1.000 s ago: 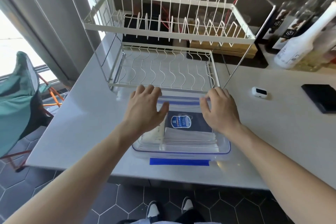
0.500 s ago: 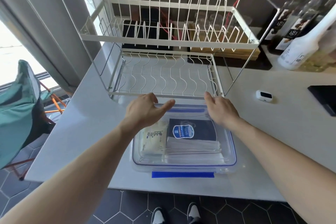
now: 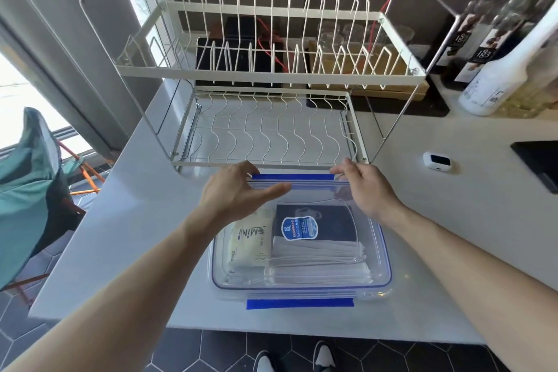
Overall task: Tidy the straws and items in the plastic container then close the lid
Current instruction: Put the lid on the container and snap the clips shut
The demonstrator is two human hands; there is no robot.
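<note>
A clear plastic container (image 3: 384, 257) with a blue seal stands on the white counter in front of me. Its clear lid (image 3: 314, 193) lies on top of it. Through the lid I see a stack of white wrapped straws (image 3: 317, 260), a dark packet with a blue label (image 3: 314, 222) and a cream packet (image 3: 249, 246). My left hand (image 3: 238, 190) grips the lid's far left corner, thumb stretched over the top. My right hand (image 3: 367, 187) holds the far right corner, fingertips at the far blue clasp (image 3: 293, 177). The near blue clasp (image 3: 299, 302) lies flat.
A white two-tier wire dish rack (image 3: 271, 75) stands right behind the container. A small white device (image 3: 437, 160) and a black flat item (image 3: 540, 161) lie to the right, with bottles (image 3: 501, 75) at the back right. A teal chair (image 3: 24, 190) stands beyond the counter's left edge.
The lid has come down flat onto the container. Both hands slid to its far edge, by the rear clasp.
</note>
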